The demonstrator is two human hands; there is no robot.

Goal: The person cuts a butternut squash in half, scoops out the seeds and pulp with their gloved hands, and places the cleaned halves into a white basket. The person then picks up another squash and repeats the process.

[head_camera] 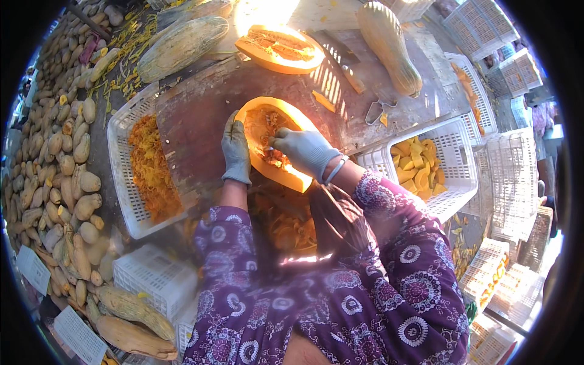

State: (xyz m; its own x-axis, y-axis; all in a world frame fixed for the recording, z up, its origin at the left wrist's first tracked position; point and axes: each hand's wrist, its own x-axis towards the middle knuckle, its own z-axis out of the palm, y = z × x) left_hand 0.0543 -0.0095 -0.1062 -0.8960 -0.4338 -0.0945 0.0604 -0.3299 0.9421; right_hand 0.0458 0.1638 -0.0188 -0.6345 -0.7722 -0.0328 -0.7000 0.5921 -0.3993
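A halved orange pumpkin (pixel 292 175) lies before me at the near edge of the wooden work board (pixel 200 123), its cut face up with stringy pulp and seeds inside. My left hand (pixel 236 148), in a pale work glove, grips its left rim. My gloved right hand (pixel 299 148) is inside the hollow, fingers curled round something small and partly hidden, which I cannot make out. Another pumpkin half (pixel 283 50) rests cut side up farther back. To its right lie a large knife (pixel 340 50) and a metal-looped peeler (pixel 376 112).
Whole pumpkins lie at back left (pixel 182 48) and back right (pixel 390 45). A white plastic crate (pixel 125 182) of pulp stands left; another crate (pixel 461 182) with cut pumpkin pieces stands right. Many pumpkins (pixel 68 182) cover the ground far left, and stacked crates (pixel 511 178) line the right.
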